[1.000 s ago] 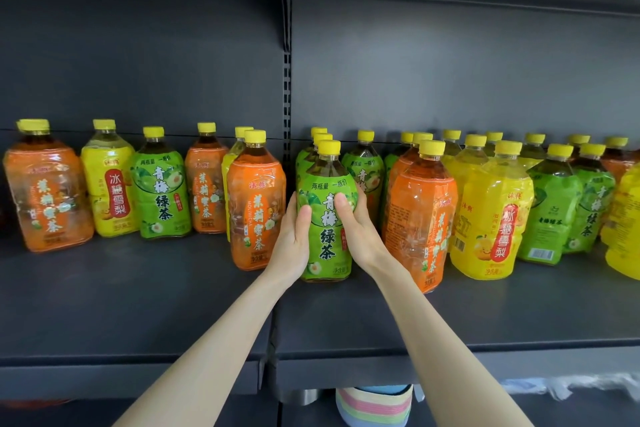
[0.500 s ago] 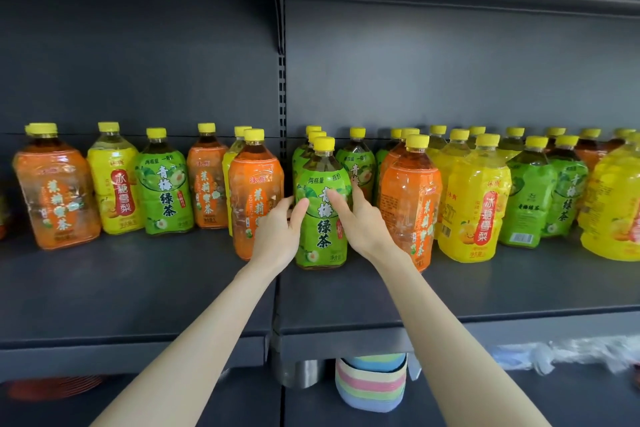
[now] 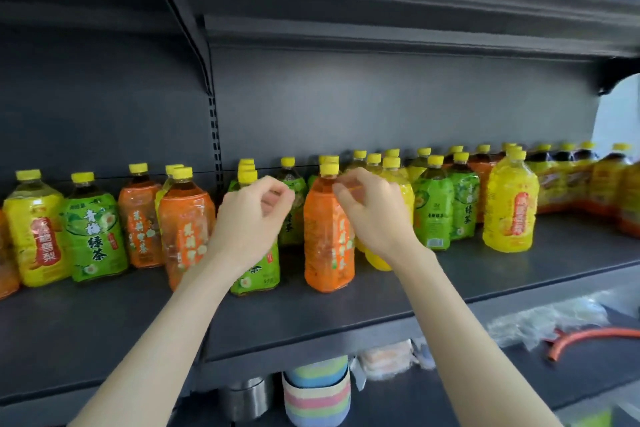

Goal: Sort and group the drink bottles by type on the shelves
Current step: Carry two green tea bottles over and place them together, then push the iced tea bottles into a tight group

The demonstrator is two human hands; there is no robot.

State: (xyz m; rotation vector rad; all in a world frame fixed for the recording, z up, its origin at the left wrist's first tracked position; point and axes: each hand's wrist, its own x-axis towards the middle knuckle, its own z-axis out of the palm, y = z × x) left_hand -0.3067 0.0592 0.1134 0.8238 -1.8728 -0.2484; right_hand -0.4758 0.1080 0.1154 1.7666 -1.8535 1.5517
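Left hand (image 3: 251, 222): raised in front of the bottle row, fingers loosely curled with thumb and forefinger close together. Nothing is seen held in it.
Right hand (image 3: 375, 215): raised level with the left, fingers bent. Its fingertips (image 3: 341, 185) overlap a bottle neck, but through the blur it cannot be told whether the neck is pinched, touched or only passed.
Green-labelled plastic tea bottle with yellow cap (image 3: 256, 270): stood upright directly behind the left hand, its lower label showing under the wrist. No finger is seen on it, so it is judged to be set down, in line with the green bottles behind it.
Orange-labelled plastic tea bottle with yellow cap (image 3: 327, 246): upright between the two hands, just beside the right fingertips. It is judged the likely next pick, since green bottles are parted by it.
Yellow plastic bottle (image 3: 377, 260): largely hidden behind the right wrist.
Dark grey metal shelf (image 3: 346, 315): all of these bottles are carried on it.
Left of the left hand: a second orange-labelled bottle (image 3: 185, 225) stands just beside it, with a green one (image 3: 93, 236) and a yellow one (image 3: 34, 229) further out, so types are mixed here.
Right of the right hand: a green pair (image 3: 433, 211) stands near, then a yellow bottle (image 3: 509, 208).
Beyond both hands: a back row of bottles (image 3: 424, 163) is seen, colours mixed.
Sorting: judged far from finished.
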